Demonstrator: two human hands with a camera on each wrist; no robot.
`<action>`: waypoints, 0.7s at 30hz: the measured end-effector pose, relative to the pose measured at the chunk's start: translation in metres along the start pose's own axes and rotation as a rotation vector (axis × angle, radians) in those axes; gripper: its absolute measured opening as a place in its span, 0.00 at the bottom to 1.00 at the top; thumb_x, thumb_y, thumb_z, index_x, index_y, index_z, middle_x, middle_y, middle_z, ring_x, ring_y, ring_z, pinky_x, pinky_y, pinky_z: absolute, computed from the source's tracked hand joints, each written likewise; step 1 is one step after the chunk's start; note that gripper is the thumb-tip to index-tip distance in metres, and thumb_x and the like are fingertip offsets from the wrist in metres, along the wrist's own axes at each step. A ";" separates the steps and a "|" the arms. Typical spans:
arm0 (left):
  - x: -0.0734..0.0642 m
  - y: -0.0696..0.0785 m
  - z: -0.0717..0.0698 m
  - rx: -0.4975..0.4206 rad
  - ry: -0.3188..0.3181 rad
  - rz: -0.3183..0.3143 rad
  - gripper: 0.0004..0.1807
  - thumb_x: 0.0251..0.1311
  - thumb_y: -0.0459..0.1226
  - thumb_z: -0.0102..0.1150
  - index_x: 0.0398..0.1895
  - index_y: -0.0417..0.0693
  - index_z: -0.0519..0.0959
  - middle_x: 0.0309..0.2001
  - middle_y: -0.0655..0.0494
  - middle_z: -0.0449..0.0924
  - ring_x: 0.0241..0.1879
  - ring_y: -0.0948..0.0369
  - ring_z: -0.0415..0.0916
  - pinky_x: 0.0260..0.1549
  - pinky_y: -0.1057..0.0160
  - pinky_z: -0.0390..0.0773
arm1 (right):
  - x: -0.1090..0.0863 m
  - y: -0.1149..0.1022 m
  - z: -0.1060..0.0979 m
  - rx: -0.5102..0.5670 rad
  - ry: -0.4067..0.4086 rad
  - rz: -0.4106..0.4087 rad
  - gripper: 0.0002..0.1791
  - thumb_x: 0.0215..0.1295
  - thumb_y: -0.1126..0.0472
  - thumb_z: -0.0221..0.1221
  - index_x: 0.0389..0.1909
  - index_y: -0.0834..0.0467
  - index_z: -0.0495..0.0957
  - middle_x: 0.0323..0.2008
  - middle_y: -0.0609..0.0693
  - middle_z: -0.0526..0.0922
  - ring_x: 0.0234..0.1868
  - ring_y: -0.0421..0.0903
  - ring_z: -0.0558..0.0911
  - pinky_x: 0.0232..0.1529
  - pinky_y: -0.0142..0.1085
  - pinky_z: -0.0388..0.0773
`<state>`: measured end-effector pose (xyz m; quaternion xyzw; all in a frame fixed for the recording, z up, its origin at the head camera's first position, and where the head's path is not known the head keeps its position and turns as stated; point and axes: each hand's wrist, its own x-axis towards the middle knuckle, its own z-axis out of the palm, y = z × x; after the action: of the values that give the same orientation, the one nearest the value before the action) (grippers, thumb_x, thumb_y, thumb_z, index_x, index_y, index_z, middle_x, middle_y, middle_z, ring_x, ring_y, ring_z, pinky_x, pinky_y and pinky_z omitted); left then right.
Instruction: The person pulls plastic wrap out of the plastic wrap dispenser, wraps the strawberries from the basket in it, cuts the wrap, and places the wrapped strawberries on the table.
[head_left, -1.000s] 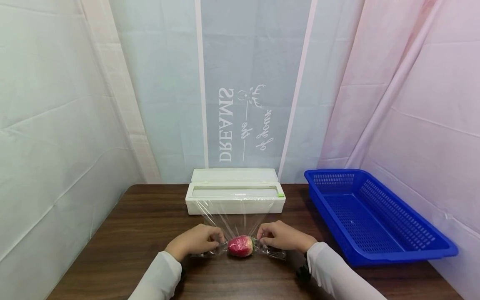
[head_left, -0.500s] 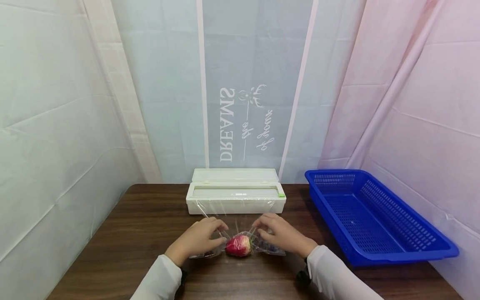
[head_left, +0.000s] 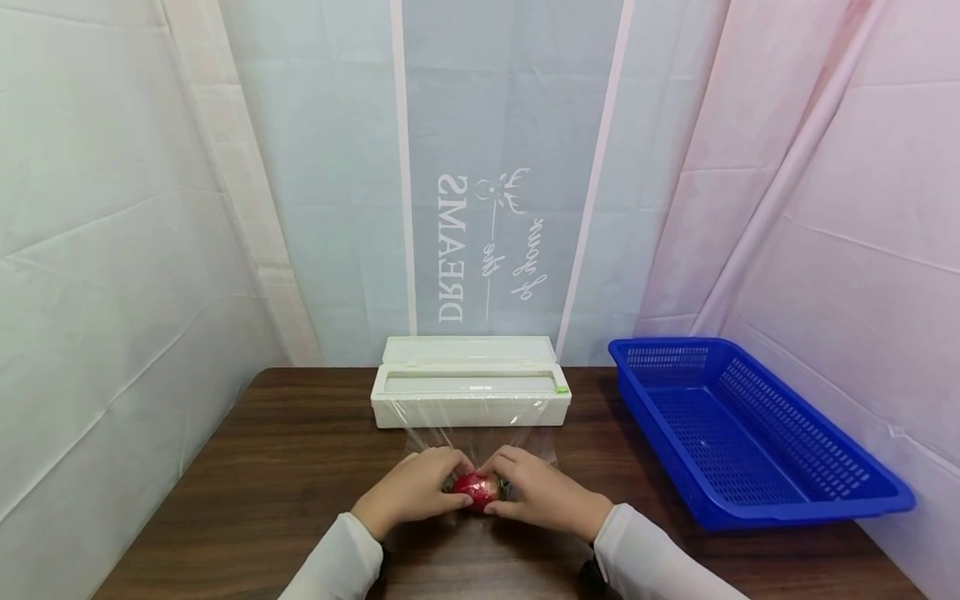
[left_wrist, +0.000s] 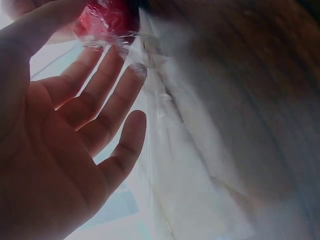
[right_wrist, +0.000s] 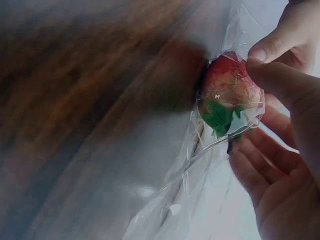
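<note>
A red strawberry (head_left: 476, 490) with a pale top end and green leaves lies under clear plastic wrap (head_left: 442, 437) near the table's front. My left hand (head_left: 420, 492) holds its left side, thumb in front and fingers behind. On the leafy side my right hand (head_left: 545, 494) grips it the same way. Through the right wrist view, the wrapped strawberry (right_wrist: 230, 82) sits between thumb and fingers, film clinging tightly over it. In the left wrist view, only the red end (left_wrist: 107, 22) shows; the lower fingers are spread. The film runs back to a white wrap dispenser (head_left: 471, 412), its lid raised.
A blue perforated basket (head_left: 667, 442) stands at the right of the dark wooden table (head_left: 285, 475). A green slide cutter (head_left: 562, 390) sits at the dispenser's right end. Fabric curtains surround the back and sides.
Both hands have let go of the bunched film beside the strawberry and moved inward onto it. The film's side ends no longer show beside the hands. Dispenser and basket have stayed put.
</note>
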<state>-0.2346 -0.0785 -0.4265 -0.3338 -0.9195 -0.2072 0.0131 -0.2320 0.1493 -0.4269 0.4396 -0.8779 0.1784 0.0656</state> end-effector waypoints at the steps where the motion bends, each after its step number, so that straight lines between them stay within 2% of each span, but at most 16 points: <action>1: 0.000 0.000 0.000 -0.003 -0.001 -0.004 0.18 0.53 0.53 0.63 0.43 0.56 0.78 0.37 0.65 0.78 0.35 0.69 0.71 0.36 0.59 0.76 | 0.000 0.000 0.001 0.004 0.001 0.008 0.22 0.55 0.49 0.65 0.48 0.54 0.75 0.45 0.44 0.76 0.46 0.34 0.73 0.45 0.31 0.78; 10: 0.001 -0.005 0.002 -0.014 -0.008 -0.010 0.17 0.56 0.53 0.59 0.44 0.57 0.78 0.39 0.65 0.79 0.40 0.68 0.73 0.40 0.54 0.77 | 0.003 0.003 0.006 0.023 0.042 0.037 0.24 0.53 0.48 0.67 0.46 0.54 0.73 0.43 0.45 0.76 0.41 0.34 0.74 0.40 0.29 0.79; 16: 0.003 -0.010 0.001 -0.065 -0.021 -0.041 0.18 0.61 0.55 0.53 0.46 0.55 0.78 0.39 0.64 0.80 0.38 0.70 0.73 0.39 0.57 0.78 | 0.009 0.011 0.005 0.072 -0.019 0.114 0.21 0.58 0.45 0.62 0.47 0.53 0.73 0.43 0.45 0.78 0.41 0.35 0.74 0.39 0.31 0.79; 21: 0.006 -0.015 0.002 -0.087 -0.024 -0.044 0.18 0.63 0.55 0.50 0.45 0.56 0.78 0.34 0.67 0.80 0.32 0.72 0.72 0.34 0.60 0.79 | 0.015 0.018 0.003 0.106 -0.058 0.144 0.19 0.60 0.44 0.59 0.46 0.52 0.74 0.40 0.42 0.79 0.40 0.34 0.74 0.41 0.33 0.78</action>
<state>-0.2483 -0.0846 -0.4330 -0.3161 -0.9169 -0.2432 -0.0171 -0.2553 0.1470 -0.4305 0.3834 -0.8980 0.2159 0.0037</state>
